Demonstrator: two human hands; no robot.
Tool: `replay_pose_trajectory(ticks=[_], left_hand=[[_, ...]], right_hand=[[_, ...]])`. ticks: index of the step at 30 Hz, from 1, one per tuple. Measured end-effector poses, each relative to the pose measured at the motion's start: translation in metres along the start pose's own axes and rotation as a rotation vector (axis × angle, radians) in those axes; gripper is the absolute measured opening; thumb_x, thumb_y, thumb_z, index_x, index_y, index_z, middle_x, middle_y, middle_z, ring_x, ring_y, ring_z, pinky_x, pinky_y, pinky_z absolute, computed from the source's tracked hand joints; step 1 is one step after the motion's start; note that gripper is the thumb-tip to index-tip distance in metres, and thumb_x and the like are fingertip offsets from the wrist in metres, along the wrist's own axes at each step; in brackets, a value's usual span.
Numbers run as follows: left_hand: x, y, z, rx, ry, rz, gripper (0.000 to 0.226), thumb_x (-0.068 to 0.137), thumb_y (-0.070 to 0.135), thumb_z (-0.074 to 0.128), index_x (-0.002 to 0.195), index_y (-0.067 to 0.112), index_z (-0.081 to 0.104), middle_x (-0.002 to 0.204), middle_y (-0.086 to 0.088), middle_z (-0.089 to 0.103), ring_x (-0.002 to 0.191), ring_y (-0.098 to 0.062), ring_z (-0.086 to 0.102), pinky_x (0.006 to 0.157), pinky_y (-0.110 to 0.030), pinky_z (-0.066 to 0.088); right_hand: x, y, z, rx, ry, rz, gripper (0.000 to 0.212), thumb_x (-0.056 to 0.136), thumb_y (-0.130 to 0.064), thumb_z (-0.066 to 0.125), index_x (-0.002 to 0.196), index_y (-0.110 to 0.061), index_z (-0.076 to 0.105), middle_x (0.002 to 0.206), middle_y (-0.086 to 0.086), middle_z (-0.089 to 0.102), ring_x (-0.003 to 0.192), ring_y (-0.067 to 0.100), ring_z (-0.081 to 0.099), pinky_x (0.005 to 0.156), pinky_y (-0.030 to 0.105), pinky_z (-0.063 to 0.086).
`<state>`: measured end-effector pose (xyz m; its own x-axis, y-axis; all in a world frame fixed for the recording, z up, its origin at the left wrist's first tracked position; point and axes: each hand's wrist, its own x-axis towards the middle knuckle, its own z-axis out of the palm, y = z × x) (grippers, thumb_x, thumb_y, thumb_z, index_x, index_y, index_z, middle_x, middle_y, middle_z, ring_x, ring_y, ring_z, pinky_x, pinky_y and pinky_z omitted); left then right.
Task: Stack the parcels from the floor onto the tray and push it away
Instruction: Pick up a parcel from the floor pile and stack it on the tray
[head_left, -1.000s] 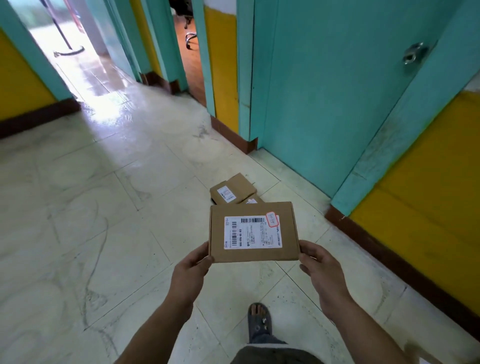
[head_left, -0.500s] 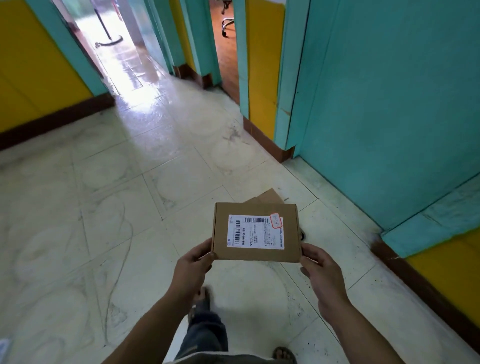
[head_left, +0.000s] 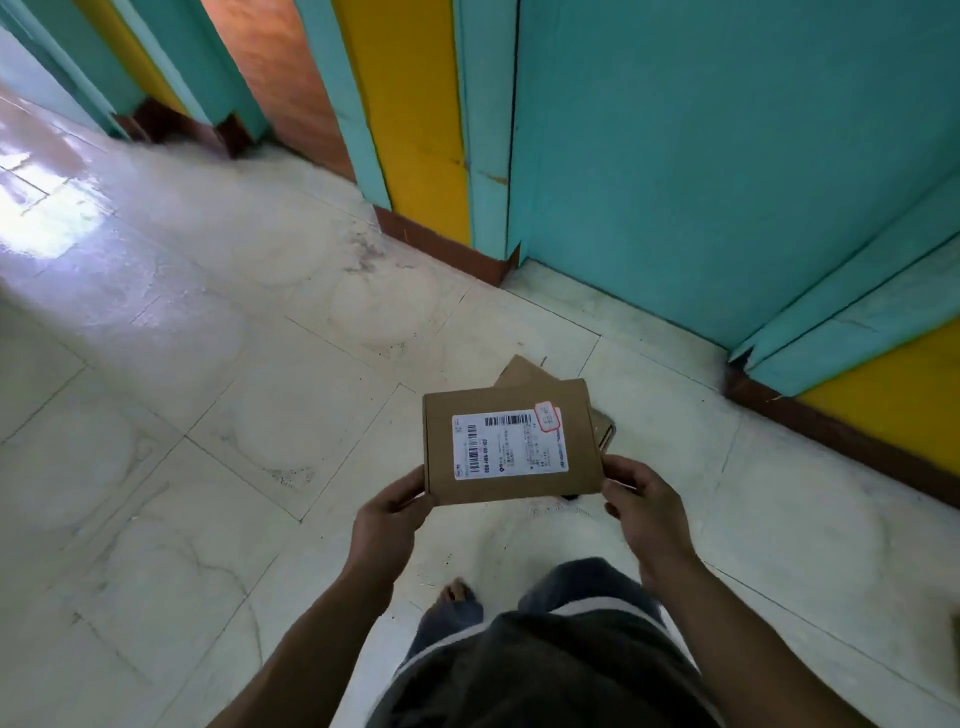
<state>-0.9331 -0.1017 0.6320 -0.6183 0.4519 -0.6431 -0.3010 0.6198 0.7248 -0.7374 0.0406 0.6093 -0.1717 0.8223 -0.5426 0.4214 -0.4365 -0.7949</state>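
Far to your left, the pale tiled floor (head_left: 156, 395) carries a bright patch of glare. Your left hand (head_left: 387, 512) grasps the near left corner of a flat brown parcel (head_left: 511, 441), with its fingers curled round the edge. You hold the parcel in the air in front of you, above the floor and roughly level, top face up. That face bears a white label (head_left: 498, 457) printed with barcodes, and a small red-bordered sticker (head_left: 546, 418) sits at the label's far right corner. Below the parcel, your bare foot (head_left: 457, 592) stands on the tiles.

Past the parcel's far edge, the corner of a second parcel (head_left: 522, 373) shows on the floor. A cardboard edge (head_left: 603, 431) peeks out at the held parcel's right side, but you cannot tell whether it belongs to the same box. Your right hand (head_left: 641, 512) clasps the near right corner of the held parcel, fingers bent round it. Further right, a teal door (head_left: 701, 156) stands shut above the floor, and a yellow wall (head_left: 883, 405) with dark skirting (head_left: 831, 431) runs off to the right.
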Motion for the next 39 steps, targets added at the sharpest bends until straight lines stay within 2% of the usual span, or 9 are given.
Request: replay_pose_trajectory(ticks=[4,10,13,18,23,28,32,36,39], left_hand=[[0.049,0.024,0.0,0.079,-0.095,0.012,0.031,0.099,0.011,0.052,0.118,0.029,0.068,0.105,0.014,0.069,0.102,-0.015,0.06,0.095,-0.034,0.047],[0.126,0.057,0.005,0.174,-0.125,0.01,0.032,0.098,0.008,0.054,0.122,0.024,0.066,0.089,0.019,0.068,0.085,-0.006,0.059,0.067,-0.016,0.045],[0.16,0.072,0.005,0.244,-0.153,0.009,0.032,0.096,0.007,0.056,0.121,0.025,0.067,0.076,0.023,0.07,0.078,-0.016,0.057,0.069,-0.027,0.046],[0.214,0.099,0.003,0.261,-0.316,-0.068,0.032,0.094,0.005,0.059,0.112,0.028,0.07,0.108,0.001,0.074,0.098,-0.018,0.07,0.089,-0.036,0.056],[0.283,0.112,0.014,0.256,-0.344,-0.193,0.03,0.092,0.002,0.06,0.113,0.023,0.069,0.107,-0.004,0.071,0.091,-0.017,0.068,0.068,-0.02,0.057],[0.358,0.116,0.029,0.397,-0.446,-0.183,0.043,0.093,0.005,0.058,0.1,0.047,0.066,0.118,0.002,0.064,0.107,-0.018,0.062,0.099,-0.036,0.05],[0.42,0.1,0.052,0.4,-0.435,-0.221,0.033,0.095,0.012,0.058,0.114,0.038,0.067,0.118,0.004,0.065,0.107,-0.015,0.061,0.102,-0.035,0.048],[0.479,0.062,0.082,0.41,-0.45,-0.21,0.036,0.094,0.011,0.055,0.093,0.043,0.072,0.113,-0.001,0.069,0.108,-0.021,0.063,0.104,-0.045,0.046],[0.521,0.029,0.112,0.401,-0.462,-0.23,0.032,0.092,0.005,0.055,0.1,0.03,0.073,0.106,0.0,0.073,0.105,-0.018,0.066,0.105,-0.041,0.045]], right_hand=[[0.018,-0.004,0.019,-0.011,0.122,0.067,0.025,0.094,-0.01,0.06,0.11,-0.027,0.067,0.106,-0.006,0.069,0.098,0.015,0.063,0.087,0.038,0.053],[0.073,-0.019,0.05,0.022,0.136,0.121,0.027,0.094,-0.01,0.059,0.096,-0.037,0.063,0.099,-0.01,0.068,0.095,0.014,0.062,0.088,0.037,0.052],[0.096,-0.029,0.062,0.051,0.163,0.147,0.031,0.093,-0.009,0.059,0.09,-0.04,0.06,0.096,-0.013,0.067,0.093,0.013,0.062,0.087,0.037,0.052],[0.126,-0.046,0.086,0.052,0.21,0.216,0.03,0.094,-0.011,0.057,0.093,-0.041,0.06,0.097,-0.016,0.067,0.094,0.011,0.062,0.086,0.037,0.053],[0.166,-0.051,0.112,0.068,0.276,0.31,0.028,0.094,-0.011,0.057,0.099,-0.038,0.062,0.106,-0.008,0.068,0.096,0.015,0.062,0.088,0.039,0.054],[0.206,-0.045,0.152,0.15,0.376,0.402,0.029,0.097,-0.014,0.057,0.089,-0.041,0.063,0.094,-0.021,0.065,0.087,0.003,0.061,0.071,0.019,0.047],[0.247,-0.017,0.179,0.179,0.395,0.465,0.027,0.096,-0.012,0.057,0.091,-0.037,0.064,0.092,-0.021,0.067,0.086,0.005,0.062,0.069,0.02,0.047],[0.305,0.025,0.193,0.112,0.353,0.471,0.034,0.096,-0.008,0.053,0.085,-0.039,0.063,0.092,-0.017,0.068,0.081,0.007,0.06,0.064,0.021,0.047],[0.353,0.069,0.192,0.08,0.326,0.501,0.037,0.094,-0.008,0.054,0.078,-0.04,0.065,0.092,-0.023,0.067,0.086,0.007,0.061,0.073,0.028,0.05]])
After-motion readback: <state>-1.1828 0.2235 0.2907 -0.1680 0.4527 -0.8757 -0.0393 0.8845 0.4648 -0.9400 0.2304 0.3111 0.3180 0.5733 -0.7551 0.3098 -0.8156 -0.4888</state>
